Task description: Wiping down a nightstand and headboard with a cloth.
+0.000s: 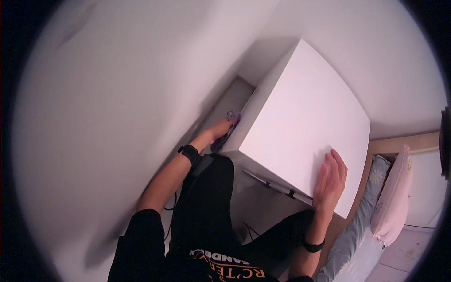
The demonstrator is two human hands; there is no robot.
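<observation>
A white box-shaped cabinet (303, 116) with a smooth flat top stands before me, close to the corner of the walls. My left hand (222, 129) reaches down along the cabinet's left side, in the gap by the wall, closed on a crumpled purple cloth (220, 142) against that side; part of the fingers is hidden. On the cabinet's top, near its front right edge, my right hand (330, 179) rests with fingers apart and holds nothing.
A white wall (105, 105) runs along the left. At the right is a bed with a wooden headboard (408, 142), a pink pillow (394, 204) and blue-grey flowered bedding (352, 236). A black cable (172, 208) hangs by my left leg.
</observation>
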